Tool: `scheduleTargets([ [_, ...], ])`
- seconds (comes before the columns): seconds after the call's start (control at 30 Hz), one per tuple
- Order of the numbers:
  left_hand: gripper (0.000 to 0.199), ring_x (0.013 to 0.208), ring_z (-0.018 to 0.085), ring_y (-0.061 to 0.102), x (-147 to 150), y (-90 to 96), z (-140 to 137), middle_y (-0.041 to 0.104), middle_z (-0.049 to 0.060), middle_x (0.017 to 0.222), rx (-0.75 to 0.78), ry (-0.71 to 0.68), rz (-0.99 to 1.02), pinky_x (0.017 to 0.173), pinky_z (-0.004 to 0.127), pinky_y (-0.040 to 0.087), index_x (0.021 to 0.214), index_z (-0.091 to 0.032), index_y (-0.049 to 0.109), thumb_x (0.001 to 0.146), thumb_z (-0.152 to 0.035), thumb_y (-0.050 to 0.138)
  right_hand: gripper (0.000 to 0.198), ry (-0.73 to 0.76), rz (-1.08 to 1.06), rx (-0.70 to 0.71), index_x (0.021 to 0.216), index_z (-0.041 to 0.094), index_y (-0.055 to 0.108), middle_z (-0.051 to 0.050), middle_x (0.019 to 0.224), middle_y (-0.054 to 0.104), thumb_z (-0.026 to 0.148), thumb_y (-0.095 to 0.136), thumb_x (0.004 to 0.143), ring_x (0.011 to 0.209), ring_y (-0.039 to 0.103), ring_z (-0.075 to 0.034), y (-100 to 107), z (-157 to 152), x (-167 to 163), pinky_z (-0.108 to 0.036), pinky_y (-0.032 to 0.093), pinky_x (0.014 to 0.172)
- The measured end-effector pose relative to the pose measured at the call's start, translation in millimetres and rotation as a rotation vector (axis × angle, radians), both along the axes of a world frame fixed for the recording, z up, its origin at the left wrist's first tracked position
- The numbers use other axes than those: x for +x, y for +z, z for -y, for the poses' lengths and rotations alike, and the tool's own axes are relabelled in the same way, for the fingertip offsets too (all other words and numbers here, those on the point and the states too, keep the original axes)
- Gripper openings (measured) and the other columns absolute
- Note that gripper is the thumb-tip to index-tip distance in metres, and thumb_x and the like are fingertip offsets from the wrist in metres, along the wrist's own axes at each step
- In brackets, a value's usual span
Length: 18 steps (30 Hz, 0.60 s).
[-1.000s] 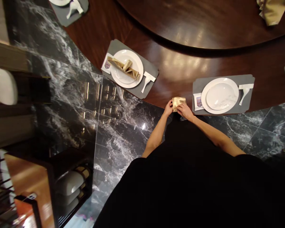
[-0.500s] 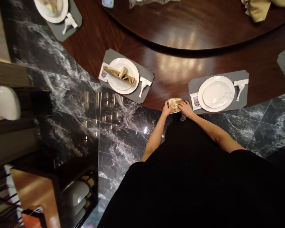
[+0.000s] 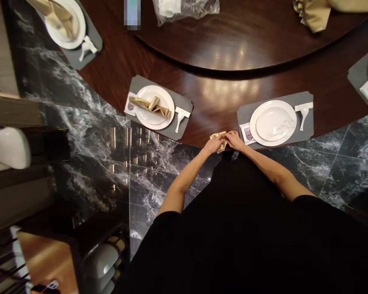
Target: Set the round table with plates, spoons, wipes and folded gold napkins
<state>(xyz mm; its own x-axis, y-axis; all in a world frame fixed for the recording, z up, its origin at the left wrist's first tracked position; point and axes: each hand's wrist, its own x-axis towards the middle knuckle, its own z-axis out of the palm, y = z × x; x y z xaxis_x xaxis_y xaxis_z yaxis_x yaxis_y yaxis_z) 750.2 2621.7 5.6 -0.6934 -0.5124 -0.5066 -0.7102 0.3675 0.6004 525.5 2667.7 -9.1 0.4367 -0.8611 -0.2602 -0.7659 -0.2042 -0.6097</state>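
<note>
A gold cloth napkin (image 3: 221, 147), bunched and folded, is held at the table's near edge. My left hand (image 3: 214, 144) is closed over its left part. My right hand (image 3: 233, 140) grips its right side, fingers bent against the cloth and close to the left hand's fingers. Just right of my hands, a white plate (image 3: 276, 122) stacked on a larger one rests on a grey placemat (image 3: 307, 118). A wet-wipe packet (image 3: 247, 133) lies at that plate's left, and a white spoon (image 3: 304, 116) on a rest at its right.
To the left, another setting bears a folded gold napkin (image 3: 151, 107) on its plates. The raised round turntable (image 3: 233, 45) carries a clear plastic bag (image 3: 199, 9) and gold cloths (image 3: 317, 16). A wooden cart (image 3: 46, 253) with stacked dishes stands at the lower left.
The napkin has gone from a flat folded shape to a gathered, crumpled one. My left hand has moved over it, and both hands are now closer together. The view has shifted slightly.
</note>
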Motion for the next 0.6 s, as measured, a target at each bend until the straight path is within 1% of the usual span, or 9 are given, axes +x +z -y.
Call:
scheduleTargets([
  [0.03, 0.042, 0.128, 0.033, 0.069, 3, 2.0, 6, 0.063, 0.016, 0.155, -0.004, 0.002, -0.025, 0.109, 0.042, 0.059, 0.137, -0.023, 0.080, 0.099, -0.016, 0.064, 0.042, 0.035, -0.010, -0.022, 0.137, 0.014, 0.072, -0.021, 0.131, 0.077, 0.015, 0.050, 0.101, 0.129, 0.058, -0.034, 1, 3, 1, -0.057, 0.034, 0.125],
  [0.1, 0.039, 0.134, 0.033, 0.065, 14, 8.7, 16, 0.062, 0.015, 0.151, -0.024, 0.011, -0.095, 0.115, 0.042, 0.057, 0.128, -0.024, 0.084, 0.095, -0.012, 0.065, 0.046, 0.174, -0.044, -0.068, 0.140, 0.015, 0.071, -0.019, 0.131, 0.078, 0.012, 0.054, 0.097, 0.133, 0.058, -0.033, 3, 9, 6, -0.059, 0.029, 0.131],
  [0.17, 0.038, 0.128, 0.032, 0.067, 25, 17.9, 24, 0.063, 0.016, 0.144, -0.031, 0.041, -0.127, 0.114, 0.043, 0.057, 0.124, -0.023, 0.085, 0.096, -0.011, 0.063, 0.048, 0.315, -0.085, -0.094, 0.143, 0.016, 0.069, -0.016, 0.131, 0.080, 0.012, 0.056, 0.097, 0.135, 0.059, -0.032, 4, 15, 13, -0.059, 0.025, 0.133],
  [0.23, 0.036, 0.116, 0.031, 0.071, 33, 26.9, 26, 0.067, 0.016, 0.135, -0.022, 0.074, -0.100, 0.109, 0.043, 0.058, 0.128, -0.023, 0.085, 0.101, -0.015, 0.061, 0.045, 0.370, -0.123, -0.096, 0.142, 0.015, 0.069, -0.016, 0.132, 0.080, 0.013, 0.053, 0.100, 0.133, 0.063, -0.032, 3, 22, 22, -0.059, 0.027, 0.132],
  [0.3, 0.038, 0.112, 0.033, 0.074, 35, 33.5, 22, 0.071, 0.016, 0.136, -0.025, 0.097, -0.060, 0.104, 0.044, 0.058, 0.135, -0.025, 0.083, 0.105, -0.019, 0.060, 0.040, 0.353, -0.146, -0.084, 0.138, 0.013, 0.069, -0.018, 0.133, 0.080, 0.014, 0.050, 0.103, 0.127, 0.067, -0.033, 0, 30, 32, -0.057, 0.031, 0.129],
  [0.33, 0.039, 0.113, 0.034, 0.074, 33, 35.4, 18, 0.071, 0.015, 0.138, -0.027, 0.100, -0.047, 0.104, 0.044, 0.057, 0.137, -0.026, 0.083, 0.106, -0.020, 0.060, 0.037, 0.327, -0.150, -0.074, 0.136, 0.012, 0.069, -0.020, 0.131, 0.080, 0.015, 0.049, 0.105, 0.124, 0.069, -0.033, -2, 34, 36, -0.055, 0.033, 0.126],
  [0.4, 0.038, 0.117, 0.035, 0.075, 26, 35.8, 8, 0.073, 0.013, 0.141, 0.001, 0.106, -0.036, 0.104, 0.043, 0.056, 0.136, -0.029, 0.084, 0.106, -0.021, 0.062, 0.034, 0.265, -0.150, -0.049, 0.134, 0.009, 0.066, -0.022, 0.122, 0.081, 0.019, 0.049, 0.107, 0.115, 0.072, -0.033, -5, 42, 41, -0.050, 0.038, 0.118],
  [0.5, 0.031, 0.119, 0.034, 0.074, 10, 28.1, -12, 0.076, 0.011, 0.133, 0.088, 0.125, -0.027, 0.103, 0.040, 0.055, 0.127, -0.030, 0.087, 0.104, -0.021, 0.069, 0.034, 0.216, -0.161, -0.034, 0.135, 0.007, 0.063, -0.022, 0.112, 0.081, 0.023, 0.054, 0.107, 0.104, 0.073, -0.032, -8, 50, 46, -0.044, 0.039, 0.109],
  [0.6, 0.030, 0.122, 0.035, 0.072, -6, 14.2, -30, 0.075, 0.013, 0.133, 0.095, 0.151, -0.023, 0.104, 0.042, 0.056, 0.126, -0.028, 0.086, 0.104, -0.020, 0.069, 0.037, 0.243, -0.197, -0.064, 0.139, 0.010, 0.066, -0.020, 0.112, 0.083, 0.020, 0.056, 0.104, 0.105, 0.073, -0.031, -11, 53, 47, -0.042, 0.036, 0.109],
])
